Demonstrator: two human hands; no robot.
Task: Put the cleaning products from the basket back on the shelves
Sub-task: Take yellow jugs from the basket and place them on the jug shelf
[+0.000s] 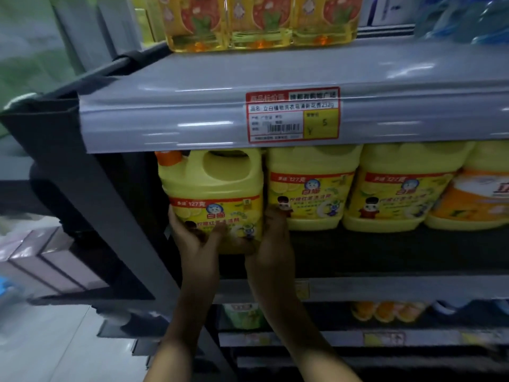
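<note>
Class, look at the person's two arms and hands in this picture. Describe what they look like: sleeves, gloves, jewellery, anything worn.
The left forearm and right forearm are bare down to the picture's lower edge; no sleeve shows. The left hand and right hand wear no gloves. No watch, bracelet or ring is visible, though the dim picture could hide a thin ring.

Dim overall, with light from above streaking glare along the shelf edge (192, 117). Deep shadow lies under the jugs (311, 188). Frame edges bend and blur, most at left.
</note>
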